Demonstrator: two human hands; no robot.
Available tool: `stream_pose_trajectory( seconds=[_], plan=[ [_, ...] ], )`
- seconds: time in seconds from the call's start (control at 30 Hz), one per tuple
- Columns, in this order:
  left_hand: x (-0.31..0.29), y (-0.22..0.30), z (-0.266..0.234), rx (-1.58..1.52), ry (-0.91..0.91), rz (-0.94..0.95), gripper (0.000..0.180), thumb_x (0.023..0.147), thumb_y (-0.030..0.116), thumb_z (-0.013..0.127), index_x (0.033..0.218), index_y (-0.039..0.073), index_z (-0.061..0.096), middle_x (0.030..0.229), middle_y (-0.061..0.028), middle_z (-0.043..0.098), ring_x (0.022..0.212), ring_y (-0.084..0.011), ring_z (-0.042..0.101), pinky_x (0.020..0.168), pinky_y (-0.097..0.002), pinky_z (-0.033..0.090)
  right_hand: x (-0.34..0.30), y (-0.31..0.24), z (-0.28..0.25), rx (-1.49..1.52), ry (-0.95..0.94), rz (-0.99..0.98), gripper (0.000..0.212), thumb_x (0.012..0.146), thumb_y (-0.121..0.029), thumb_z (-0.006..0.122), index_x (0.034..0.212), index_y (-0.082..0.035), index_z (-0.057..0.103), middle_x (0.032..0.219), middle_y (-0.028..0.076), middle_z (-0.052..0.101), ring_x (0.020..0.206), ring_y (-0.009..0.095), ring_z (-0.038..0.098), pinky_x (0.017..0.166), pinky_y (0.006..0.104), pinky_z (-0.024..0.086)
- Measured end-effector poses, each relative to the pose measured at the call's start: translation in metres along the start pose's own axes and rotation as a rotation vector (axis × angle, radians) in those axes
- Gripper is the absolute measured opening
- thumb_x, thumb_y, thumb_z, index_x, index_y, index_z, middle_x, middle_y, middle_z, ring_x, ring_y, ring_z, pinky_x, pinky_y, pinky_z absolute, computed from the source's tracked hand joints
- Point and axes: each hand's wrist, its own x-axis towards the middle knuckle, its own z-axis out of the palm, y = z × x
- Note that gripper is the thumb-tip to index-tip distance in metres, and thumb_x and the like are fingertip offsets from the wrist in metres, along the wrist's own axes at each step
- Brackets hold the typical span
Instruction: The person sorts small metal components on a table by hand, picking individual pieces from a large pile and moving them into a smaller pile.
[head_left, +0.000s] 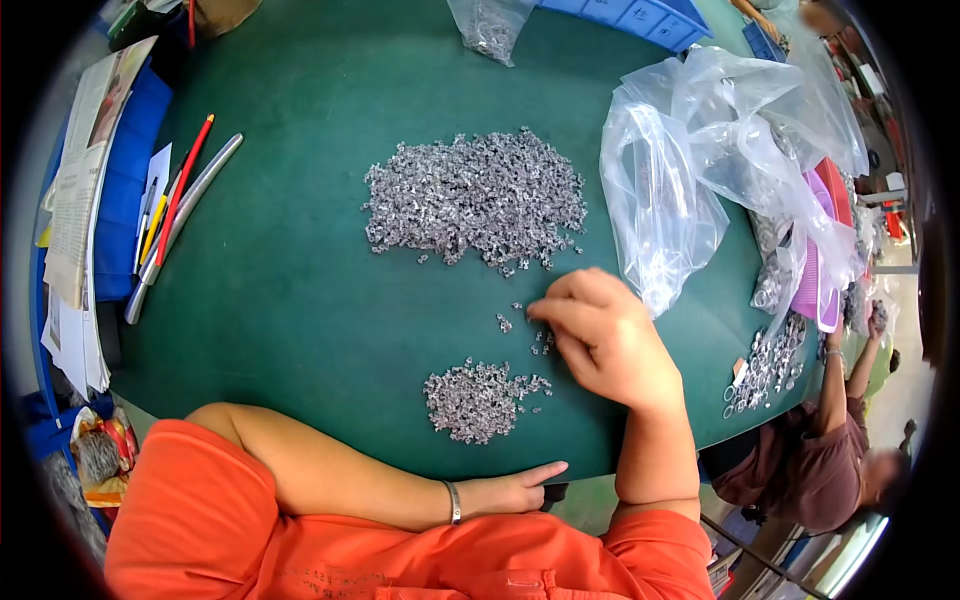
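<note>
A large heap of small clear-grey parts (475, 200) spreads over the green table, and a smaller heap of the same kind of parts (475, 402) lies nearer to me. Between the two, a few loose pieces (504, 323) are scattered beside the fingertips of my right hand (615, 335). Its thumb and fingers are drawn together in a pinch low over the tabletop; whatever is between the tips is too small to make out. My left hand (510, 492) rests at the table's near edge below the small heap, fingers stretched out, holding nothing.
Clear plastic bags (660, 200) lie to the right, by a purple basket (815, 250) and scattered ring-shaped parts (770, 365). Pens and a red stick (185, 190) lie left, beside a blue bin (125, 190) with papers. Another person (815, 460) sits at right.
</note>
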Motion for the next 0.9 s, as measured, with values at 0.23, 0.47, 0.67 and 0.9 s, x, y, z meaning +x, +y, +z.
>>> stream_pose_trajectory(
  seconds=[0.23, 0.47, 0.67, 0.9],
  plan=[
    [-0.008, 0.011, -0.004, -0.251, 0.072, -0.11, 0.013, 0.092, -0.001, 0.049, 0.081, 0.004, 0.052, 0.08, -0.0028, 0.039, 0.089, -0.0133, 0.057, 0.132, -0.0442, 0.013, 0.006, -0.009, 0.011, 0.106, -0.026, -0.028, 0.025, 0.072, 0.006, 0.068, 0.096, -0.003, 0.072, 0.091, 0.008, 0.062, 0.083, 0.029, 0.06, 0.075, 0.0398, 0.051],
    [0.003, -0.041, 0.026, -0.186, 0.251, 0.298, 0.046, 0.098, 0.005, 0.047, 0.142, 0.012, 0.034, 0.084, 0.0001, 0.049, 0.08, -0.01, 0.049, 0.094, -0.0292, 0.038, 0.006, -0.008, 0.009, 0.101, -0.108, -0.089, 0.023, 0.073, 0.003, 0.073, 0.096, -0.004, 0.071, 0.092, 0.008, 0.062, 0.082, 0.028, 0.06, 0.073, 0.0388, 0.05],
    [0.001, 0.003, 0.006, -0.422, 0.159, -0.042, 0.008, 0.093, 0.003, 0.05, 0.1, 0.008, 0.048, 0.08, -0.0017, 0.044, 0.085, -0.0114, 0.055, 0.119, -0.0417, 0.021, 0.004, -0.002, 0.01, 0.051, -0.093, -0.139, 0.023, 0.071, 0.0, 0.078, 0.092, -0.005, 0.072, 0.091, 0.008, 0.063, 0.079, 0.027, 0.06, 0.07, 0.0389, 0.05],
    [0.001, -0.003, 0.009, -0.547, 0.127, -0.106, 0.012, 0.089, 0.0, 0.05, 0.079, 0.006, 0.055, 0.078, -0.0023, 0.042, 0.084, -0.0122, 0.057, 0.132, -0.048, 0.01, 0.006, -0.007, 0.009, 0.109, -0.122, -0.152, 0.03, 0.066, 0.008, 0.069, 0.093, -0.004, 0.073, 0.091, 0.008, 0.064, 0.079, 0.027, 0.06, 0.07, 0.038, 0.049]
  ],
)
